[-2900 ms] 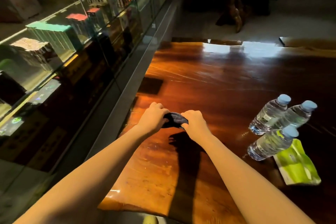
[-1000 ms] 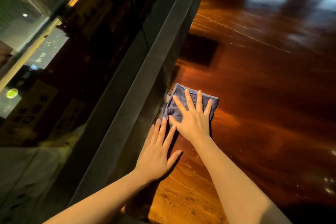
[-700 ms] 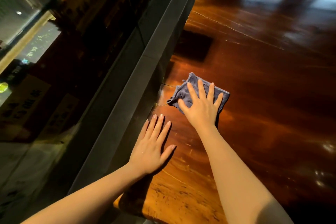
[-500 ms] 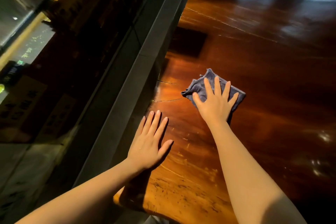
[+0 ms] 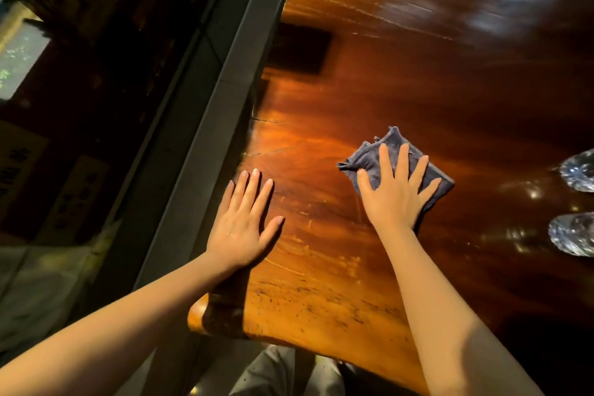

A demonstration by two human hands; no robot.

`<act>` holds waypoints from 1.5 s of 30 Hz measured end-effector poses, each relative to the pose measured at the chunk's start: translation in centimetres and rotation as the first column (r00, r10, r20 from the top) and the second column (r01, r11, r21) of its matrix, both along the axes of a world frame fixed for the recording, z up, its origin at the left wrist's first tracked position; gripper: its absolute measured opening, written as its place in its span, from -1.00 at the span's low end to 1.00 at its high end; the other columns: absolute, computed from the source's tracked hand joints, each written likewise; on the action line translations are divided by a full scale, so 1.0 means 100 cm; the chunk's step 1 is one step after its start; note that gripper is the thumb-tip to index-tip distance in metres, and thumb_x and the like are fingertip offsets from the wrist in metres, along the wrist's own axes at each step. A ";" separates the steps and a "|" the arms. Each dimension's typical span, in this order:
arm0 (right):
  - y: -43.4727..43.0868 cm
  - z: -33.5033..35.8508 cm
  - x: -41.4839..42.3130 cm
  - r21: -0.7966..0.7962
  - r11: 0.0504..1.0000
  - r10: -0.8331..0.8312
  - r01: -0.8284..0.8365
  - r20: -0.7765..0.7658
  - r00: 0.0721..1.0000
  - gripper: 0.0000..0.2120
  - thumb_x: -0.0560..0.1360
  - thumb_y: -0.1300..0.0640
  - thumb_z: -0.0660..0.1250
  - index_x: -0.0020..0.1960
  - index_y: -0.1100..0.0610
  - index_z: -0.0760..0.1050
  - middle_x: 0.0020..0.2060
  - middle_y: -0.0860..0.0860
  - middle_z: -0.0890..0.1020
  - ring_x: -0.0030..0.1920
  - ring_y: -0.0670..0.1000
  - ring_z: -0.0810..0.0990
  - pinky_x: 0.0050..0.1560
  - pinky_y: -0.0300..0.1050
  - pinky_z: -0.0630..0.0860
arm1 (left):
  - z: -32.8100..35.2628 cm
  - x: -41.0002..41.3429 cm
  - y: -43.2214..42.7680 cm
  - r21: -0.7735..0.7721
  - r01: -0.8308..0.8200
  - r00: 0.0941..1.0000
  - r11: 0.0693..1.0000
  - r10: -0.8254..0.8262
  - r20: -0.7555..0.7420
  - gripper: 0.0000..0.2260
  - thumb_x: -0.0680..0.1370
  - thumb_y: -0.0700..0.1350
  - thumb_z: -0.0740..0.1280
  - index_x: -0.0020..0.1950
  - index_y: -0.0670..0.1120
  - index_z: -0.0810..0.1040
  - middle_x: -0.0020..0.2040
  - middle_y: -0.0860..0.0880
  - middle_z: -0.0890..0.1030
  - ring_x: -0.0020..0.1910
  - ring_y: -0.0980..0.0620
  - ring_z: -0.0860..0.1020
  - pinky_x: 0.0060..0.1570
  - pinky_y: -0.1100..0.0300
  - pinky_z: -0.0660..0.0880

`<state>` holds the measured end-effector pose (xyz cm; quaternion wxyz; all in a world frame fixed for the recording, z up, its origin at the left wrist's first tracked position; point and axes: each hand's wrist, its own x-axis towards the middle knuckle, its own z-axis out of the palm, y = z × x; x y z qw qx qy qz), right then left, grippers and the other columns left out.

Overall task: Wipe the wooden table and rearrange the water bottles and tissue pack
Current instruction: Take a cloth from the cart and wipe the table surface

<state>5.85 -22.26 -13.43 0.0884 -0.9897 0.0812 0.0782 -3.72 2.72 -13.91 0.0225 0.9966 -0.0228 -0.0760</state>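
My right hand (image 5: 393, 196) lies flat with spread fingers on a folded grey-blue cloth (image 5: 392, 138), pressing it onto the glossy wooden table (image 5: 321, 299). My left hand (image 5: 241, 222) rests palm down and empty near the table's left edge. At the right edge of the view, the bases of two clear water bottles (image 5: 578, 170) (image 5: 572, 233) show, a little right of the cloth. The tissue pack is out of view.
A grey ledge (image 5: 205, 138) and a dark glass display case (image 5: 96, 74) run along the table's left side. A dark rectangular patch (image 5: 299, 48) sits on the table farther back. The table's near edge ends just above my trousers (image 5: 273, 373).
My right hand has slid the cloth rightward from the left edge toward the bottles. My left hand stayed planted near the left edge. The bottle bases have come into view.
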 end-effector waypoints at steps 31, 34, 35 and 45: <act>0.130 -0.001 0.060 0.031 0.821 0.569 -0.570 0.022 0.822 -0.40 0.53 -0.33 -0.07 0.52 -0.22 -0.07 0.57 0.03 -0.06 0.53 0.28 -0.20 0.40 0.44 -0.21 | 0.011 0.001 -0.003 -0.041 -0.021 0.998 0.999 0.019 -0.054 -0.45 0.60 0.18 -0.18 0.53 -0.05 -0.07 0.55 -0.07 -0.04 0.55 -0.06 -0.10 0.53 -0.06 -0.13; 0.124 -0.002 0.070 0.057 0.825 0.560 -0.563 0.054 0.827 -0.43 0.54 -0.31 -0.05 0.52 -0.22 -0.02 0.57 0.00 0.00 0.55 0.22 -0.17 0.43 0.38 -0.20 | 0.010 0.001 -0.003 -0.037 -0.028 0.998 0.999 0.025 -0.062 -0.46 0.60 0.18 -0.16 0.53 -0.04 -0.09 0.55 -0.06 -0.05 0.55 -0.05 -0.10 0.53 -0.05 -0.13; 0.120 -0.002 0.072 0.072 0.836 0.541 -0.544 0.064 0.839 -0.43 0.54 -0.30 -0.05 0.52 -0.21 -0.01 0.57 -0.01 0.01 0.55 0.20 -0.16 0.44 0.37 -0.20 | 0.010 0.000 -0.003 -0.036 -0.029 0.998 0.999 0.027 -0.059 -0.46 0.60 0.18 -0.15 0.53 -0.04 -0.08 0.55 -0.06 -0.05 0.55 -0.05 -0.09 0.53 -0.05 -0.12; 0.027 -0.002 0.061 0.047 0.975 0.215 -0.217 0.041 0.976 -0.40 0.54 -0.29 -0.03 0.53 -0.15 0.02 0.57 -0.04 0.00 0.55 0.18 -0.13 0.46 0.37 -0.14 | 0.006 -0.001 -0.001 -0.011 -0.003 1.000 1.000 0.003 0.006 -0.44 0.61 0.17 -0.13 0.53 -0.08 -0.03 0.54 -0.03 -0.06 0.55 -0.03 -0.08 0.52 0.02 -0.14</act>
